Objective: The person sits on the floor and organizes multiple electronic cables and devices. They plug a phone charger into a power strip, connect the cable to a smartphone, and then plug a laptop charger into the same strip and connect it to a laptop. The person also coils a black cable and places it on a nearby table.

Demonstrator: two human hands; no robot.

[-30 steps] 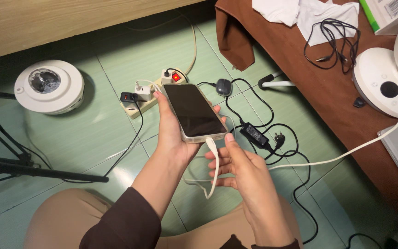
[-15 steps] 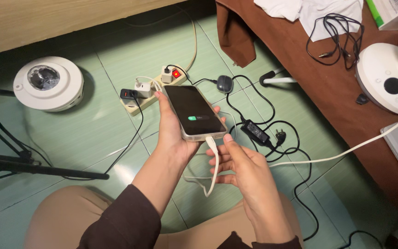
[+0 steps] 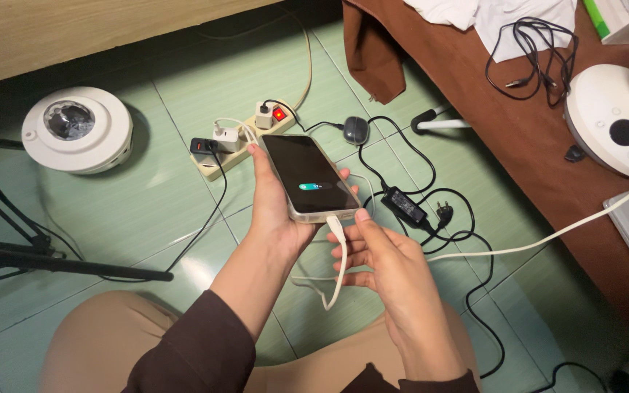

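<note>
Fingers of the left hand [image 3: 274, 211] wrap around a black-screened smartphone in a clear case [image 3: 309, 177], holding it above the pale green tiled floor [image 3: 147, 196]. The right hand [image 3: 384, 266] pinches the white charging cable [image 3: 338, 255] at its plug, seated in the phone's bottom edge. A small green indicator glows on the screen. Behind the phone lies a cream power strip [image 3: 238, 142] with a red lit switch.

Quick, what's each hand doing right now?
Left hand: holding the phone.
Right hand: pinching the white cable at the phone's port.
</note>
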